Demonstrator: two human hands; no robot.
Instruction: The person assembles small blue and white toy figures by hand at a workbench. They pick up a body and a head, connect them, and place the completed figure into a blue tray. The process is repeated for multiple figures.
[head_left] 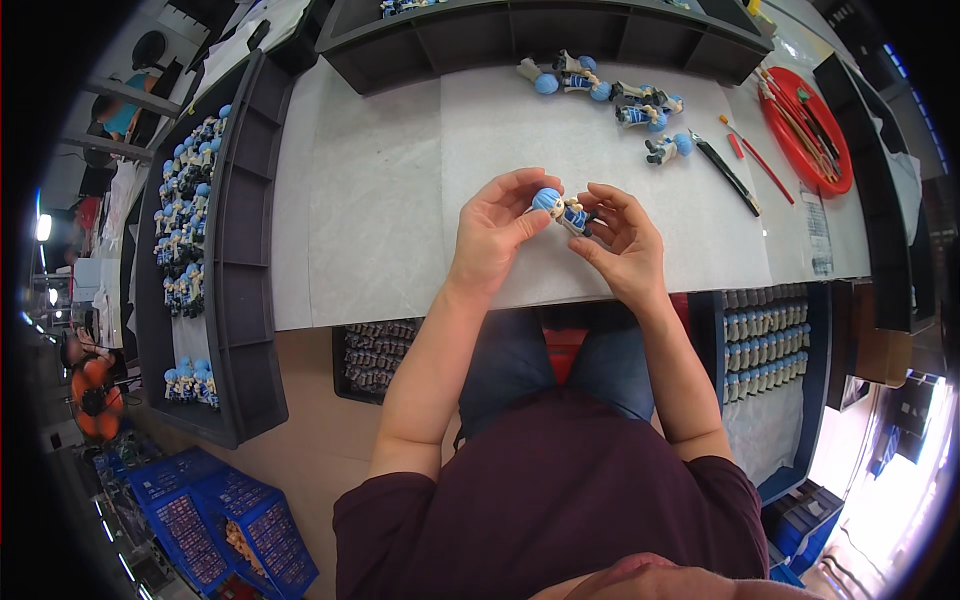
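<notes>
Over the near part of the table, a small figurine (572, 216) with light blue hair and a blue and white outfit lies tilted between my hands. My left hand (490, 230) pinches it at the head, thumb in front. The curved fingers and thumb of my right hand (632, 248) close around its dark legs at the other end. Farther off lie several loose figurines (640, 117) of the same kind, the nearest of them a single figurine (668, 149) on its side.
Right of the figurines are a black pen-like tool (725, 172), a thin red brush (765, 165) and a red oval tray (843, 180) of brushes. Dark crates of figurines (245, 250) stand left and at the back (480, 45). A blue-edged crate (715, 350) sits low right.
</notes>
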